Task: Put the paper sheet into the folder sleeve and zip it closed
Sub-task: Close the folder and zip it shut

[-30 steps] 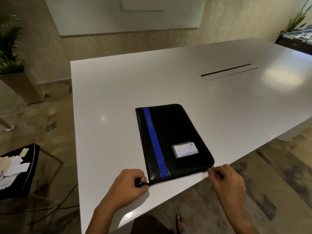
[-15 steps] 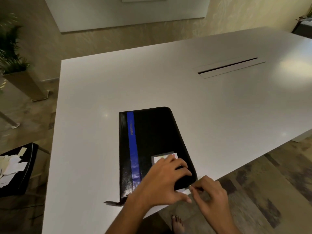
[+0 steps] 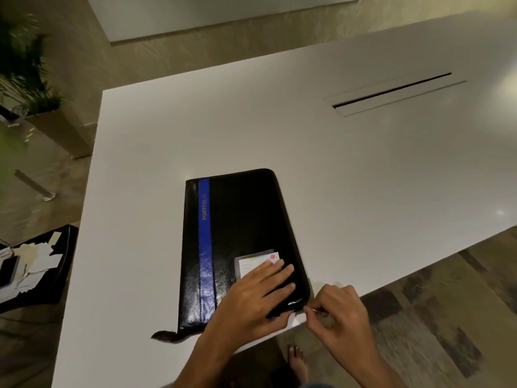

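A black zip folder point(image 3: 240, 219) with a blue stripe lies shut near the front edge of the white table point(image 3: 363, 177). A small white card point(image 3: 258, 261) sits in a clear pocket on its cover. My left hand point(image 3: 254, 301) presses flat on the folder's near right corner, fingers spread. My right hand point(image 3: 338, 312) is just off that corner, thumb and forefinger pinched on the small metal zipper pull point(image 3: 314, 310). A dark strap end point(image 3: 167, 336) sticks out at the folder's near left corner. The paper sheet is hidden from view.
A long cable slot point(image 3: 391, 92) is cut into the table at the far right. A low black stand point(image 3: 36, 264) with paper scraps and a phone stands left of the table. A potted plant point(image 3: 25, 79) is at the far left. A bare foot point(image 3: 298, 362) shows below the table edge.
My left hand left the strap at the folder's near left corner and now lies flat on the near right corner. My right hand stays pinched at that corner.
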A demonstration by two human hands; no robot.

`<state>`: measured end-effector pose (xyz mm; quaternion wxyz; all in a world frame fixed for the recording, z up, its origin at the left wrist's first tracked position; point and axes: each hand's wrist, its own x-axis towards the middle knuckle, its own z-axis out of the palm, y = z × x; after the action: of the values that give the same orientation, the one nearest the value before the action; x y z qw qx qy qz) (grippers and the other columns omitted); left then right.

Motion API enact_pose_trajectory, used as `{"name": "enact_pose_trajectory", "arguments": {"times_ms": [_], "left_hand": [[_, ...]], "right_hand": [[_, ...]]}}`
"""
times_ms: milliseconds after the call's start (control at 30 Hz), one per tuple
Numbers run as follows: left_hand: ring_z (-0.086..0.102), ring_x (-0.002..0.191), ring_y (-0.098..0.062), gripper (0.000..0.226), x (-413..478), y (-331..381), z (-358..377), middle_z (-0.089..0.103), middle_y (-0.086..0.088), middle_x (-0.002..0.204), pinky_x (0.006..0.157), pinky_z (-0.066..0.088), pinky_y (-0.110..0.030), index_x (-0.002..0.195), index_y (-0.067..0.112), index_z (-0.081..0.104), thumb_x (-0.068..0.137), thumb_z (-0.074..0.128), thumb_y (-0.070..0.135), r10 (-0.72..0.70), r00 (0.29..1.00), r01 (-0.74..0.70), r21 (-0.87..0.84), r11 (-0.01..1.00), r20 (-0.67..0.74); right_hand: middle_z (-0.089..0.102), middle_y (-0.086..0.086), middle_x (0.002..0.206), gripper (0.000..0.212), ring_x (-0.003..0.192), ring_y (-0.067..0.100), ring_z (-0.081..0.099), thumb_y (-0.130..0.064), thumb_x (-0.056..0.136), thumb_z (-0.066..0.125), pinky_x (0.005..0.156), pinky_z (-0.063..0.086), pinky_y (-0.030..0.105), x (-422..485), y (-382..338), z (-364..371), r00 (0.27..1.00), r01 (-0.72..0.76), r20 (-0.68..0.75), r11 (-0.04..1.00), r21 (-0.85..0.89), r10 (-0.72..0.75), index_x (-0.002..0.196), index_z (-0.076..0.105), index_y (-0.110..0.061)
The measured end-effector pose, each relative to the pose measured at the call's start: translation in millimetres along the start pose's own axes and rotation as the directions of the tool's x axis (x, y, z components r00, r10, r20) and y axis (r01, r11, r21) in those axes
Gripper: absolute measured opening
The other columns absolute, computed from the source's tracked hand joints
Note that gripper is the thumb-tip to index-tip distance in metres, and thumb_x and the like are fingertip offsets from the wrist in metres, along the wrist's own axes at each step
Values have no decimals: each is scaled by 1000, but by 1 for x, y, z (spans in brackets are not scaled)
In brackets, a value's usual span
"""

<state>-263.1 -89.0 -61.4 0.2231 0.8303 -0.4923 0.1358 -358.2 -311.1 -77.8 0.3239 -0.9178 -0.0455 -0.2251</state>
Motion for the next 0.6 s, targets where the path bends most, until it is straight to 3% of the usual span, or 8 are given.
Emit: {"name": "enact_pose_trajectory", "arguments": {"times_ms": [167, 333, 500, 600], "left_hand": [[62, 144, -25, 38, -2, 5, 4, 72, -10, 145, 115, 55, -41, 128, 7, 80, 98, 79, 29, 33, 997, -29, 46, 999, -71], [66, 139, -26, 34, -5, 6, 9, 75, -12, 139, 113, 57, -40, 123, 3, 82, 96, 81, 23, 59, 988, -48, 80, 996, -141], [68, 137, -28, 32, -4, 7, 13, 76, -13, 137, 110, 59, -42, 121, 2, 82, 97, 80, 22, 75, 984, -61, 90, 994, -163], [68, 137, -27, 32, -5, 7, 12, 77, -13, 136, 111, 58, -41, 121, 3, 82, 98, 78, 24, 90, 983, -75, 99, 992, -157]], "right_hand": [[63, -13, 75, 19, 67, 5, 53, -29, 93, 70, 70, 45, 34, 10, 14, -7, 1000, 15, -9, 998, -68, -15, 76, 71, -21], [60, -15, 74, 20, 69, -3, 42, -29, 95, 69, 69, 41, 30, 28, 19, -4, 998, -17, -63, 994, -104, 10, 76, 70, -23], [63, -11, 74, 24, 64, 3, 49, -14, 88, 90, 63, 45, 34, 53, 27, -1, 999, -35, -27, 984, -173, 31, 77, 71, -22], [67, -7, 73, 22, 60, 12, 58, -14, 86, 92, 61, 46, 35, 71, 28, 2, 1000, -13, -18, 978, -210, 9, 77, 72, -19]]}}
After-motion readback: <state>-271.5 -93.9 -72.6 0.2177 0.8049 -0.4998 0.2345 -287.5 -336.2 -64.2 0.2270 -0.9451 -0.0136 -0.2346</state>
